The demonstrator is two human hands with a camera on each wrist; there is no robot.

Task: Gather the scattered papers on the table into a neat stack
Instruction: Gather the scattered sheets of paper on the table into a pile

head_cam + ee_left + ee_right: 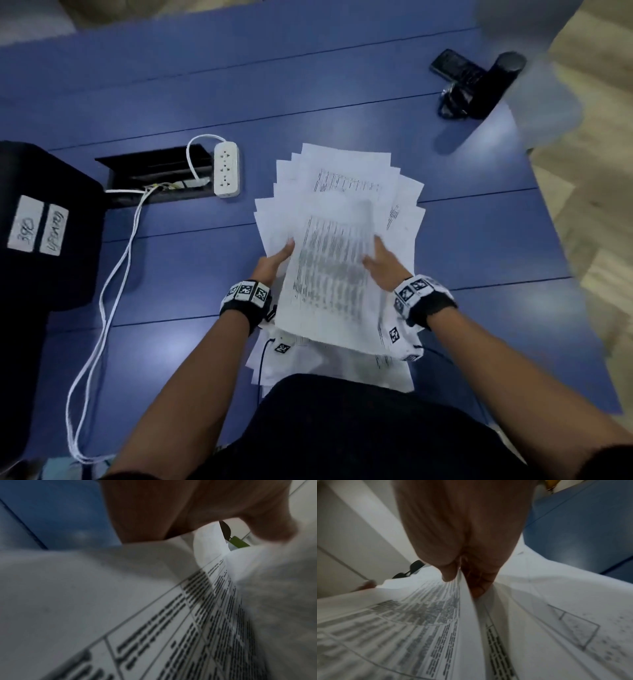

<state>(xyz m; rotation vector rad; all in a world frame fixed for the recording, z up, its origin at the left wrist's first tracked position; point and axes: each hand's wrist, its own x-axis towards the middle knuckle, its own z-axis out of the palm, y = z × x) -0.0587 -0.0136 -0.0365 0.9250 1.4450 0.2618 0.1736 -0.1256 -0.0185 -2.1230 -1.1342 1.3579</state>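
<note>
Dark clothing (342, 428): seen nearest the camera, at the lower edge of the head view.
Left hand (274, 262): closed on the left edge of a raised white printed sheet (329, 274), thumb on top.
Right hand (382, 262): the sheet's right edge is pinched between thumb and fingers.
White printed papers (346, 178): fanned loosely on the blue panelled surface (479, 240), directly beneath the raised sheet; tables of text are printed on them, too blurred to be read.
Black box (44, 222): placed at the left; two white handwritten labels are carried, one apparently "390".
White power strip (226, 169): laid beside a dark cable recess.
Black devices (476, 85): set at the far right.
Room: pale wood flooring is seen past the surface's right edge.
</note>
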